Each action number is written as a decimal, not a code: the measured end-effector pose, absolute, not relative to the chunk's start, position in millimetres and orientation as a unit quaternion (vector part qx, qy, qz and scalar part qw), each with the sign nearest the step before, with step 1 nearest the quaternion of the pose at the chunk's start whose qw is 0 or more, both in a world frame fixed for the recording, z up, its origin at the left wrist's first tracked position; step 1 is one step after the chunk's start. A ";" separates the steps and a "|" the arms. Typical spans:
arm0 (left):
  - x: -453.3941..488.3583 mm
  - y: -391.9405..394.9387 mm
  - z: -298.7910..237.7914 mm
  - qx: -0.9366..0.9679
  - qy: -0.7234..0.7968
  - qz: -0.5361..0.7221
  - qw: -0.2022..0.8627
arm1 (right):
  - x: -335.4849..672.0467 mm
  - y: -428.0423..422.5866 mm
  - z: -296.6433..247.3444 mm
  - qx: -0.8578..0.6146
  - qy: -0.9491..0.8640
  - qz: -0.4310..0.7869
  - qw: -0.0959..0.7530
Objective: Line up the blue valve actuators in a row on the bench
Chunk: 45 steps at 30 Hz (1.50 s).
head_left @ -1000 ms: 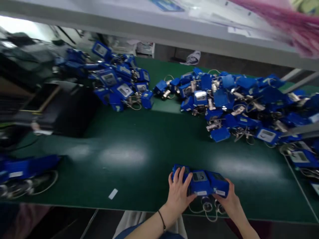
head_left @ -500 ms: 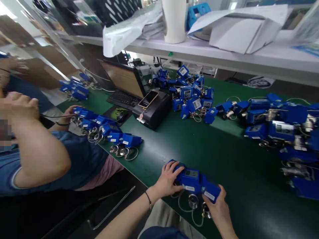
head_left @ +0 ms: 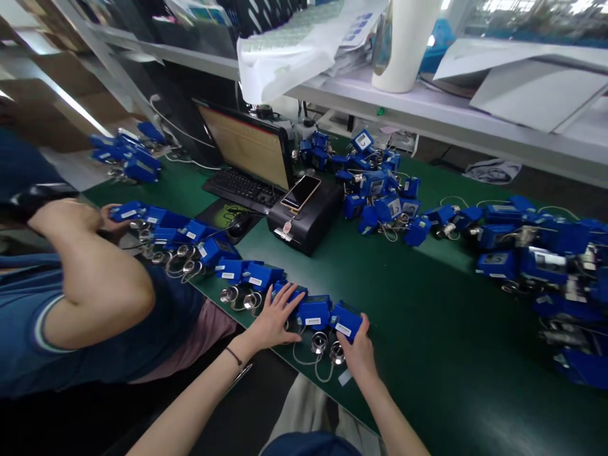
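A short row of blue box-shaped devices [head_left: 314, 311] with white labels, metal fittings and thin cables lies on the green table [head_left: 427, 354] near its front edge. My left hand [head_left: 273, 318] rests on the left end of the row, fingers spread over a blue device. My right hand [head_left: 358, 354] grips the right end device [head_left: 346, 319] from behind. The row sits right beside a longer line of the same blue devices [head_left: 199, 247] running left along the edge.
A person in a blue shirt [head_left: 71, 304] sits close on my left, a hand on that line. A black printer [head_left: 304, 218] with a phone on top, a laptop [head_left: 249, 149] and keyboard stand behind. Piles of blue devices [head_left: 536, 247] cover the right and back.
My hands have slid the short row of blue devices leftward along the table edge until it meets the neighbour's line. The camera has turned left too.
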<state>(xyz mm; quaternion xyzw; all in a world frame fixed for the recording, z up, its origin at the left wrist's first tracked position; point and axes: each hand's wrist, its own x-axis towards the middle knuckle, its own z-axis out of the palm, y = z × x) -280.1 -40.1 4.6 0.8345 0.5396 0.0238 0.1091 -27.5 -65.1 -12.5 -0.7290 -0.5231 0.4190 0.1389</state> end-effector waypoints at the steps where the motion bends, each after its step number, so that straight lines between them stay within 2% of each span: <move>1: -283.7 -39.1 2.3 0.836 0.540 0.021 0.096 | -32.3 -64.0 -12.1 -0.729 -0.520 0.419 0.150; 6: -302.2 -30.7 -15.5 0.837 0.543 0.037 0.050 | -56.2 -58.6 -7.6 -0.723 -0.499 0.441 0.184; 13: -310.6 -24.6 -27.6 0.842 0.536 0.048 -0.029 | -50.7 -53.3 4.0 -0.706 -0.504 0.481 0.127; 16: -299.2 -25.0 -19.4 0.842 0.533 0.051 -0.062 | -14.2 -57.9 5.6 -0.681 -0.525 0.489 0.143; 21: -254.7 -16.9 -6.0 0.851 0.519 0.059 -0.050 | 86.0 -49.1 -6.9 -0.706 -0.513 0.462 0.159; 28: -177.6 15.9 -18.2 0.837 0.532 0.126 -0.036 | 208.3 19.9 -19.5 -0.704 -0.533 0.433 0.183; 33: -142.2 69.8 -6.9 0.847 0.523 0.094 0.004 | 229.8 87.8 -7.1 -0.709 -0.574 0.363 0.191; 38: -112.5 157.1 22.4 0.860 0.507 0.048 0.007 | 216.3 180.4 8.3 -0.731 -0.597 0.277 0.179; 45: -65.3 286.2 48.2 0.840 0.535 0.088 0.033 | 184.0 303.6 0.7 -0.790 -0.540 0.245 0.158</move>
